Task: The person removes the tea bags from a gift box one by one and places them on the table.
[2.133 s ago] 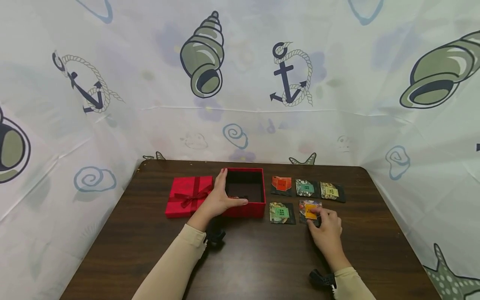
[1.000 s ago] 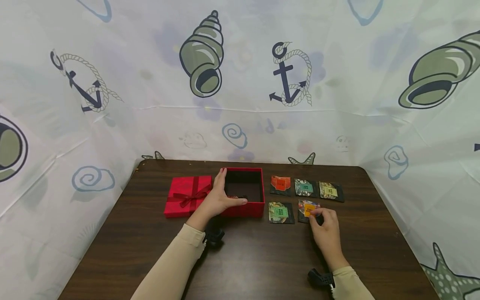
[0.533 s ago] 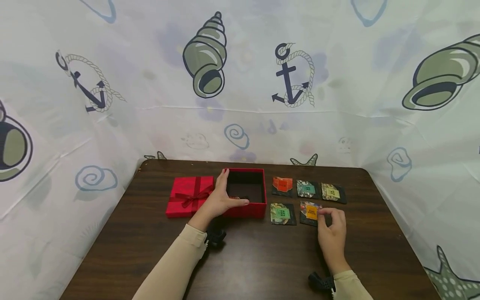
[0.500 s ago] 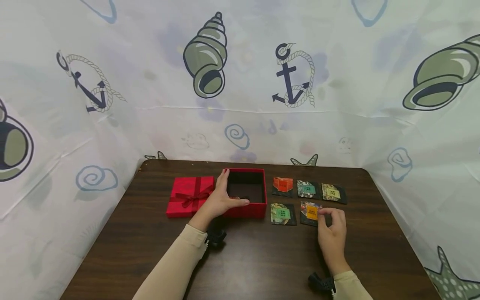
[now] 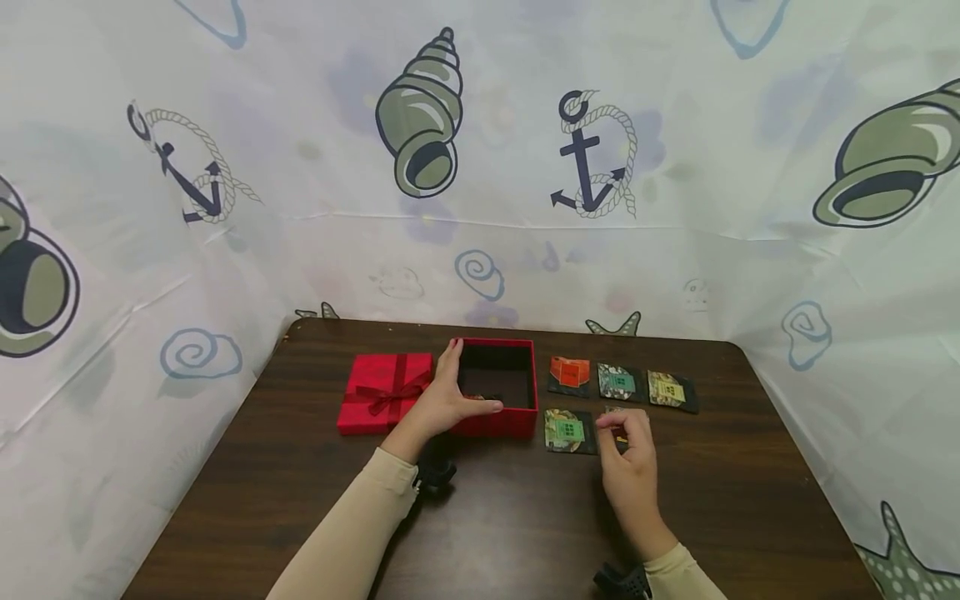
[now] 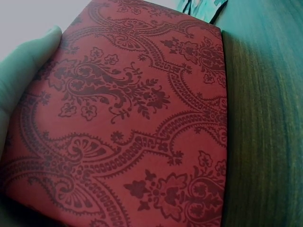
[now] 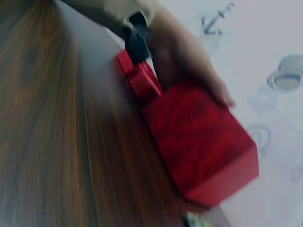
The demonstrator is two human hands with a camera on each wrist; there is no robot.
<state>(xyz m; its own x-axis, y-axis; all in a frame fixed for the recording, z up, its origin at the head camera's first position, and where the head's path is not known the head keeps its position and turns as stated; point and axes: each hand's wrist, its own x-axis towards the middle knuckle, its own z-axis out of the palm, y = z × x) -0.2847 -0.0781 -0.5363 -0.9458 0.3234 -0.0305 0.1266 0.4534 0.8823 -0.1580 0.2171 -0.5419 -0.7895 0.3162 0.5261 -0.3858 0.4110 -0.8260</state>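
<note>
My left hand grips the red gift box by its left side, thumb over the front rim. The box has no lid on, and part of a small dark packet shows inside. In the left wrist view the thumb lies along the patterned red wall. My right hand hovers over the orange-labelled packet, fingers loosely bent and thumb near forefinger. I see nothing between them, and the hand hides much of that packet. To its left lies a green-labelled packet.
Behind these lie a red-orange packet, a teal-labelled packet and a yellow-labelled packet. The red lid with its ribbon bow sits left of the box. All are on a dark wooden table before a patterned cloth.
My right hand first touches the orange-labelled packet, shifts to its right edge, then comes left across it. The packet appears to stay where it was. My left hand keeps its grip on the box.
</note>
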